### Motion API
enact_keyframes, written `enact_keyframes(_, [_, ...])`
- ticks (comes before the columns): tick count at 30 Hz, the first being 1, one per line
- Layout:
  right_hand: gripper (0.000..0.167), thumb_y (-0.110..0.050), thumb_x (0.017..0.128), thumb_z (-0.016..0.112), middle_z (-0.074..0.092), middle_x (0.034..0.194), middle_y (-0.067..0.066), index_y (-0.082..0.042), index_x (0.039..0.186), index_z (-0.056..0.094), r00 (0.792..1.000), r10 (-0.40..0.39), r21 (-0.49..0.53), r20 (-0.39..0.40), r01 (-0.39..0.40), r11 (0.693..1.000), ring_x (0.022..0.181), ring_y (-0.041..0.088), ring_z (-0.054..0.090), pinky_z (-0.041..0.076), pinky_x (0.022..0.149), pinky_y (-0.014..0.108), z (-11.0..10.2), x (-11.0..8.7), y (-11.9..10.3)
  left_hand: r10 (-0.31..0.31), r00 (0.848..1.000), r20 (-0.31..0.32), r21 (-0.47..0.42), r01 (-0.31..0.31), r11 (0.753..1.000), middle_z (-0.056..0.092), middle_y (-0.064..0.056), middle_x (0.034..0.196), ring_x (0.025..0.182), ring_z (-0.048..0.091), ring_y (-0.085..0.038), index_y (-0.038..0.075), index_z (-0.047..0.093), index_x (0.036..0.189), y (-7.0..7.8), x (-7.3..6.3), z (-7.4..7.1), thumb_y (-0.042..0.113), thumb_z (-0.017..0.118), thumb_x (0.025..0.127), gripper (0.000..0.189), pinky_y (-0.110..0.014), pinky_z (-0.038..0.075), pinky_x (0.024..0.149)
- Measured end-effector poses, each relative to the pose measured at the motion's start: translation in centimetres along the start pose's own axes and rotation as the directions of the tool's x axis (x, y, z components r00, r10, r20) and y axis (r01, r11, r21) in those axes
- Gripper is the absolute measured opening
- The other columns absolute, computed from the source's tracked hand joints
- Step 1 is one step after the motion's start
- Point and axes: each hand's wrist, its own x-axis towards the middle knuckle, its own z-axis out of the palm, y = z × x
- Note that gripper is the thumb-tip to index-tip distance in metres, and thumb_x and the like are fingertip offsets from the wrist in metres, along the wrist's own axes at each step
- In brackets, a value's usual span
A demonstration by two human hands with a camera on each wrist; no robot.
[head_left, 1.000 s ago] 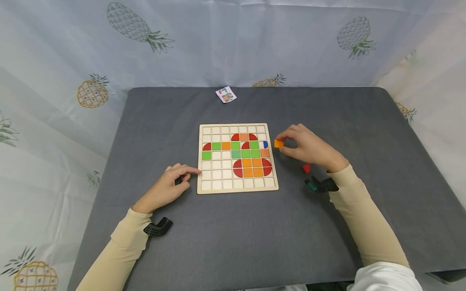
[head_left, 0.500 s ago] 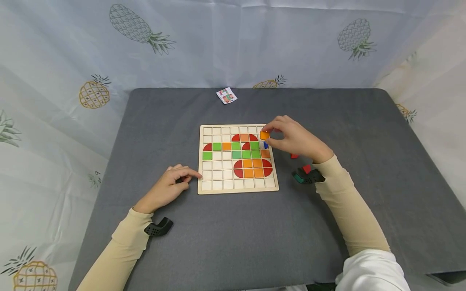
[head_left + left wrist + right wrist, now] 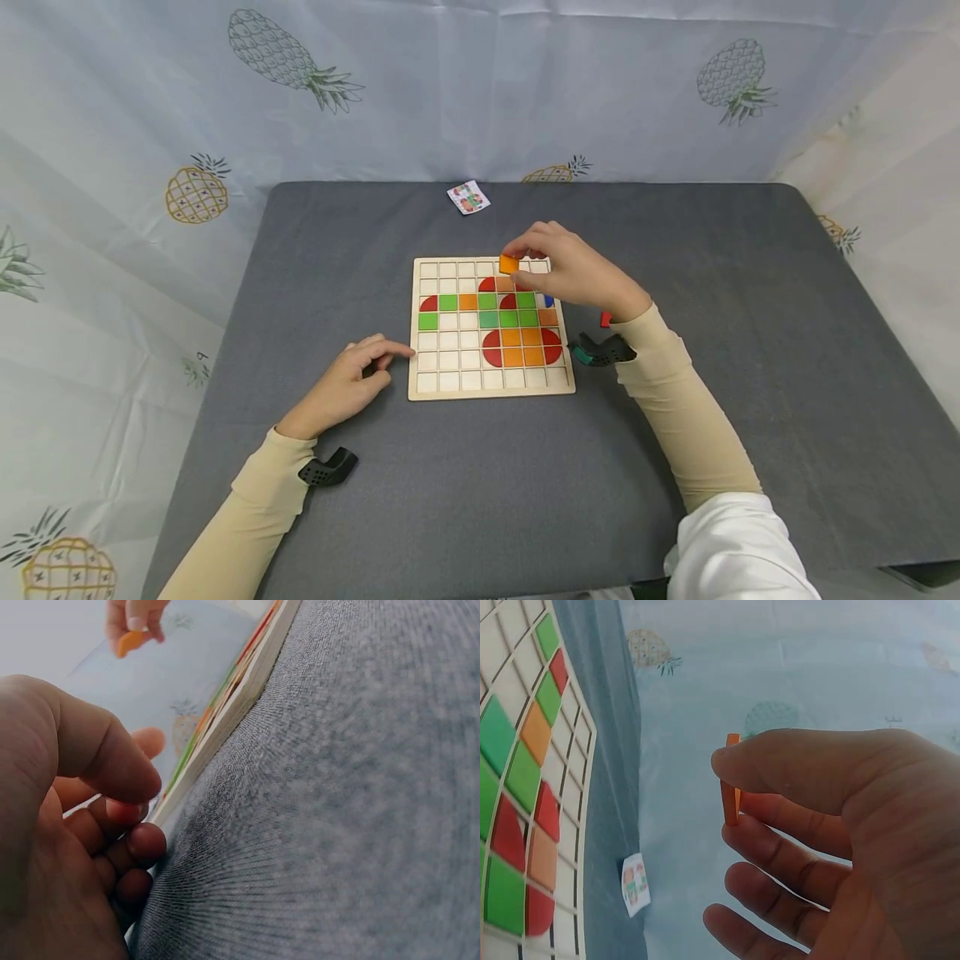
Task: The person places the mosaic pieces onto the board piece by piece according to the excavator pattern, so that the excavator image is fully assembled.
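A wooden grid board [image 3: 448, 361] lies flat on the grey table, with red, green and orange tiles in several of its cells. My right hand [image 3: 572, 265] pinches a square orange tile [image 3: 731, 780] between thumb and fingers, held up over the board's far rows. In the right wrist view the tile stands on edge, thin side toward the camera. My left hand [image 3: 341, 385] rests at the board's left side, its index finger stretched out to the rim and the other fingers bent. Part of a blue piece [image 3: 549, 301] shows under the right hand at the board's right edge.
A small printed card [image 3: 468, 197] with a coloured pattern lies near the table's far edge. On the cloth right of the board, a red piece [image 3: 606, 319] sits partly hidden by my right wrist. Behind the table hangs a pineapple-print curtain [image 3: 420, 92].
My right hand has carried the orange tile leftward from beside the board to above its far rows. The left hand has stayed at the board's left rim.
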Motion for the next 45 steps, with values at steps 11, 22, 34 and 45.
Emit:
enact_keyframes(11, [0.033,-0.025,0.096,0.070,0.063,0.116,0.002,-0.013,0.127,0.070,0.997,-0.080,0.039,0.010,0.080,0.996,0.108,0.020,0.049,0.044,0.090,0.037,1.4,1.8,-1.9,-0.033,0.999,0.010,-0.031,0.033,0.999,0.042,0.005,0.080,0.067,0.037,-0.007,0.015,0.065,0.116,0.1,0.1,0.0,-0.009,0.053,0.088,0.038,-0.026,0.031,0.069])
enact_keyframes(22, [0.030,-0.021,0.095,0.071,0.066,0.116,0.005,-0.010,0.123,0.071,0.988,-0.141,0.037,0.063,0.139,0.990,0.107,0.026,0.052,0.046,0.090,0.036,3.5,2.8,-2.6,-0.051,0.999,0.006,-0.026,0.051,0.998,0.044,0.003,0.080,0.068,0.040,-0.009,0.014,0.067,0.111,0.2,0.2,-0.1,-0.011,0.054,0.087,0.038,-0.032,0.025,0.082])
enact_keyframes(34, [0.029,-0.022,0.094,0.071,0.069,0.117,0.000,-0.012,0.122,0.070,0.974,-0.177,0.008,0.141,0.177,0.984,0.106,0.021,0.055,0.050,0.090,0.032,7.6,3.5,-3.9,-0.091,0.995,0.027,-0.033,0.092,0.995,0.043,0.003,0.080,0.070,0.042,-0.011,0.015,0.068,0.112,0.2,0.2,-0.3,-0.009,0.056,0.089,0.036,-0.034,0.024,0.080])
enact_keyframes(45, [0.012,-0.026,0.094,0.072,0.070,0.103,-0.002,-0.016,0.101,0.075,0.953,-0.285,-0.223,0.100,0.301,0.927,0.095,0.019,0.056,0.049,0.085,0.031,11.0,3.4,-4.9,-0.080,0.997,0.020,-0.024,0.081,0.996,0.044,0.004,0.079,0.070,0.042,-0.010,0.016,0.067,0.114,0.1,0.2,-0.3,-0.010,0.055,0.087,0.038,-0.030,0.027,0.078])
